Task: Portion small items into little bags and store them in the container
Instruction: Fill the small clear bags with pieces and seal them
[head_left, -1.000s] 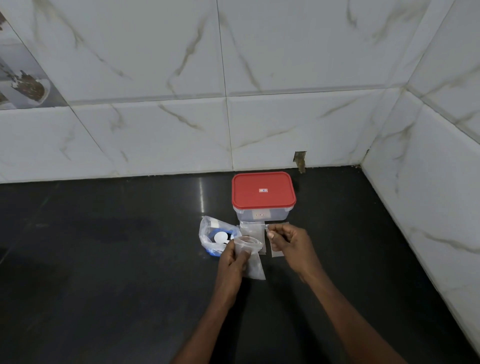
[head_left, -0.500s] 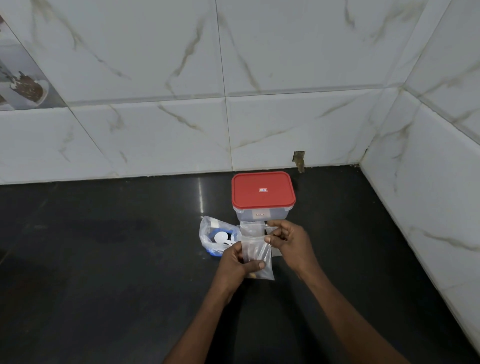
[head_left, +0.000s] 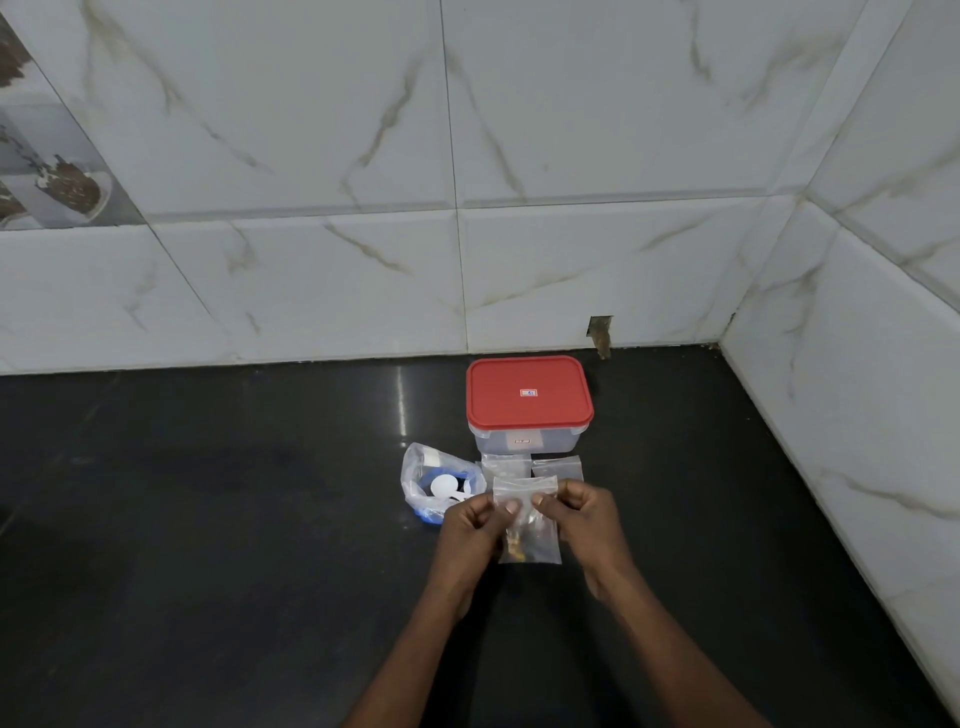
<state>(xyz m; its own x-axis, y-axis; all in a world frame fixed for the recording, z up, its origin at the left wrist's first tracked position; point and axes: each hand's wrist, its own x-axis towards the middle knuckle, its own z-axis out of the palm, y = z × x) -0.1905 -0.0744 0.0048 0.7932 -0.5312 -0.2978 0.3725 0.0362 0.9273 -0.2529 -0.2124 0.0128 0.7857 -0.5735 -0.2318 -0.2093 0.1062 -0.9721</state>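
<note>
Left hand (head_left: 470, 519) and right hand (head_left: 579, 512) are pinching the little bag (head_left: 527, 522) upright (keeping its contents low) for sealing.

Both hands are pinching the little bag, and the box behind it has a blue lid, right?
No, the lid on the box is red, not blue; the head view shows it. The rest holds: the left hand and the right hand both pinch the little bag.
</note>
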